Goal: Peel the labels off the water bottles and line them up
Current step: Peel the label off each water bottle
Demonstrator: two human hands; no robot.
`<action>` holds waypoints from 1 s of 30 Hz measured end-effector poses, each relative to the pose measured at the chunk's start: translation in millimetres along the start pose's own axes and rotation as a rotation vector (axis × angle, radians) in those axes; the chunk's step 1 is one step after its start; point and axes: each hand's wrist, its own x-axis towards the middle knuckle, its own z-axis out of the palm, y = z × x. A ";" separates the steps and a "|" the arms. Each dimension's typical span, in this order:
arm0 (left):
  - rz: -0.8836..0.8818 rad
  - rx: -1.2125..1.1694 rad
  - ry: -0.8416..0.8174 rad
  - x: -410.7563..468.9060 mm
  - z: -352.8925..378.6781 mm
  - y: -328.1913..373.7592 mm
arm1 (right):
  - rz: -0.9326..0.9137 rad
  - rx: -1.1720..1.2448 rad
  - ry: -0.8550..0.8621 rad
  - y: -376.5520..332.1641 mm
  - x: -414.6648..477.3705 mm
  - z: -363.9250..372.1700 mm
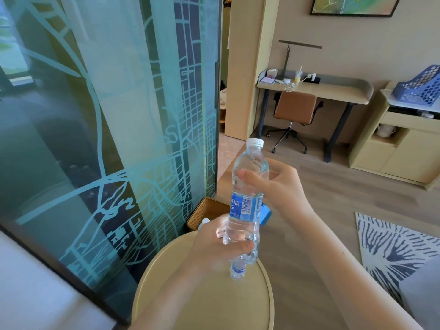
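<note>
Bottle (250, 158) is up off the table (202, 294), near upright w/ the cap tipped toward 1 o'clock, held between both hands just right of view centre. My L hand (214, 244) has its fingers wrapped round the base. My R hand (283, 186) grips the clear upper body, thumb across the front, other fingers curled behind. Neither hand is on the label (242, 207) itself.

The label sits mid-body, mostly on, but a blue flap (265, 215) sticks out at its 3 o'clock edge. Looks like the seam is started there, can't tell how far.

To do this step well, I reckon:
- Keep the L grip low and firm, clear of the label, so the bottle doesn't spin.
- Drop the R thumb and forefinger to the flap and pinch close to the seam, not the tip.
- Pull round the body, flat and slow. The film prob tears if yanked outward.
- Don't squeeze hard, thin walls will buckle.

A 2nd bottle (237, 270), label on, stands on the table at 6 o'clock of the held one, so I'd keep the base lifted clear of it. Basket (204, 208) at 9 o'clock.
</note>
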 end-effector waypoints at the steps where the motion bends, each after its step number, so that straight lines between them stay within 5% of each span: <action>1: 0.003 0.002 0.009 1.5 0.2 1.9 | -0.008 0.019 -0.003 -1.9 -0.2 -0.5; 30: 0.164 -0.024 -0.047 42.9 -19.6 50.9 | -0.002 0.176 0.007 -19.1 -9.0 -16.7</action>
